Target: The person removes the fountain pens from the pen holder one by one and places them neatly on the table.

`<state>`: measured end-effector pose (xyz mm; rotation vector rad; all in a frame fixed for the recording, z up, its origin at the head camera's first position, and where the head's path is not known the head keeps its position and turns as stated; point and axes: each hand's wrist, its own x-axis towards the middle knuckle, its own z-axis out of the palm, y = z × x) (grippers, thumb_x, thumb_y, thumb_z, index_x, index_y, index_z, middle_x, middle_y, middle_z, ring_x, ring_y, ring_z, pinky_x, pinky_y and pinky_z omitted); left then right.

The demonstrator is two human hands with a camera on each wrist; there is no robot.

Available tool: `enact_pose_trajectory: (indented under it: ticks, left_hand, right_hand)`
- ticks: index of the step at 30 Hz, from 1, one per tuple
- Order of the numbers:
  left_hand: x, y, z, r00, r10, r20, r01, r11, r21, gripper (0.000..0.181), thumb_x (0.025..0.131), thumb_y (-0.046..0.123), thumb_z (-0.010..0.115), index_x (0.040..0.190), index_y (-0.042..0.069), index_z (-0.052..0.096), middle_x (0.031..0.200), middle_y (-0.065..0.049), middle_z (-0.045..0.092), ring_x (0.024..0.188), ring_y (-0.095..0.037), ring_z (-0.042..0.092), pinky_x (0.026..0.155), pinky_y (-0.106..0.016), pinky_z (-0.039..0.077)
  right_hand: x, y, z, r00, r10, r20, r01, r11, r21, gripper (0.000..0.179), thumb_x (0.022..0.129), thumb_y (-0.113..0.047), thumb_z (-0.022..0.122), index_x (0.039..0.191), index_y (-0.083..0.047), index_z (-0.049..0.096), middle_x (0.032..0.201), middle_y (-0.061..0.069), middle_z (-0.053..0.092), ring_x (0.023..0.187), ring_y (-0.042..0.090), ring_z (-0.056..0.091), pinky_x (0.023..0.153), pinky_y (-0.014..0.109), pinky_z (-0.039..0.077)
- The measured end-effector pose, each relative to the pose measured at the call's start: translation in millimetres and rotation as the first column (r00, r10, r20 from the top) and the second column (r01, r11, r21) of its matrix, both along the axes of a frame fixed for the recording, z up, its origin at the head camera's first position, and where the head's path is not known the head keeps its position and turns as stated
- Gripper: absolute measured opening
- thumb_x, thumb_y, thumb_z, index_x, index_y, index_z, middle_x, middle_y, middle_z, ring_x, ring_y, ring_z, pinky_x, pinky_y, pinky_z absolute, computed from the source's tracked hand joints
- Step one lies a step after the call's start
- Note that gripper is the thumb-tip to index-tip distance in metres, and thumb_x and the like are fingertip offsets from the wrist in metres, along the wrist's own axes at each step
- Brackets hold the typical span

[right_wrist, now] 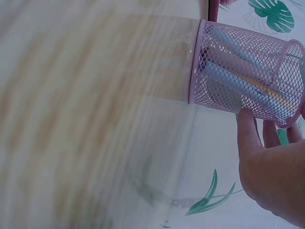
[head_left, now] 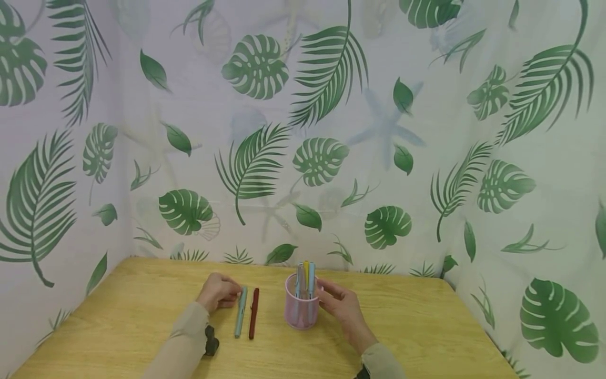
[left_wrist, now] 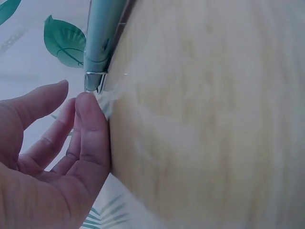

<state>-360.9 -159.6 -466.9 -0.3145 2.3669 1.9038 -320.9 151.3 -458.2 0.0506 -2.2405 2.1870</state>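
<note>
A pink mesh pen holder (head_left: 294, 316) stands upright on the table, with several pens (head_left: 311, 276) in it, light blue, grey and yellow at their tops. My right hand (head_left: 344, 310) is at its right side; in the right wrist view the thumb (right_wrist: 246, 126) meets the mesh and the other fingers lie near the rim. Left of the holder, a light teal pen (head_left: 240, 314) and a dark red pen (head_left: 254, 314) lie side by side. By the teal pen's far end is my left hand (head_left: 219, 292), fingertips right at the tip, thumb (left_wrist: 50, 100) held apart from the fingers.
The wooden table (head_left: 416, 321) ends at a leaf-patterned cloth wall (head_left: 331, 221) behind, with more such cloth on both sides. A dark wrist strap piece (head_left: 211, 341) sits on the left sleeve (head_left: 182, 337).
</note>
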Motion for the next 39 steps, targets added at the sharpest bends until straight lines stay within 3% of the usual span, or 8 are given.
enact_pose_trajectory:
  ticks: [9, 15, 20, 25, 39]
  left_hand:
    - [-2.0, -2.5, 3.5, 1.000, 0.017, -0.013, -0.017, 0.999, 0.044, 0.014, 0.088, 0.007, 0.069, 0.098, -0.004, 0.070, 0.068, -0.002, 0.062, 0.055, -0.010, 0.054, 0.050, -0.024, 0.048]
    - [-3.1, 2.4, 10.7, 0.999, 0.013, -0.046, -0.011, 0.999, 0.053, 0.018, 0.090, 0.011, 0.070, 0.101, -0.002, 0.069, 0.080, -0.008, 0.068, 0.061, -0.011, 0.059, 0.059, -0.027, 0.053]
    - [-1.6, 9.1, 14.7, 0.998, 0.016, -0.057, -0.013, 0.998, 0.059, 0.020, 0.089, 0.014, 0.071, 0.102, -0.001, 0.069, 0.086, -0.010, 0.069, 0.066, -0.014, 0.062, 0.062, -0.028, 0.054]
    - [0.0, 17.2, 18.9, 0.994, 0.014, -0.113, -0.008, 0.998, 0.058, 0.021, 0.089, 0.015, 0.072, 0.102, 0.000, 0.070, 0.089, -0.010, 0.070, 0.068, -0.015, 0.064, 0.062, -0.029, 0.056]
    - [2.4, 46.8, 23.8, 0.984, -0.031, -0.178, 0.057, 0.988, 0.141, 0.017, 0.088, 0.012, 0.072, 0.099, 0.001, 0.069, 0.078, -0.005, 0.066, 0.067, -0.016, 0.064, 0.062, -0.030, 0.057]
  right_hand:
    - [2.4, 0, 1.0, 1.000, 0.007, -0.004, -0.007, 1.000, -0.005, 0.044, 0.093, -0.018, 0.069, 0.132, -0.001, 0.059, 0.140, 0.019, 0.054, 0.124, 0.032, 0.058, 0.098, 0.040, 0.051]
    - [3.5, -1, 1.9, 1.000, 0.016, -0.007, -0.016, 1.000, -0.005, 0.044, 0.093, -0.017, 0.068, 0.132, 0.000, 0.058, 0.141, 0.021, 0.054, 0.124, 0.033, 0.058, 0.099, 0.041, 0.050]
    - [4.0, -1, 1.7, 1.000, 0.020, -0.005, -0.020, 1.000, -0.010, 0.044, 0.093, -0.015, 0.068, 0.132, 0.002, 0.057, 0.141, 0.022, 0.053, 0.125, 0.034, 0.057, 0.098, 0.040, 0.051]
    - [5.0, -1, 3.5, 1.000, 0.022, -0.004, -0.022, 1.000, -0.017, 0.045, 0.094, -0.015, 0.067, 0.133, 0.002, 0.056, 0.141, 0.022, 0.052, 0.124, 0.034, 0.057, 0.099, 0.040, 0.051]
    - [2.0, 0, -0.8, 0.999, 0.030, -0.040, -0.031, 0.999, -0.023, 0.042, 0.095, -0.013, 0.065, 0.133, 0.002, 0.057, 0.140, 0.022, 0.054, 0.121, 0.029, 0.059, 0.098, 0.041, 0.052]
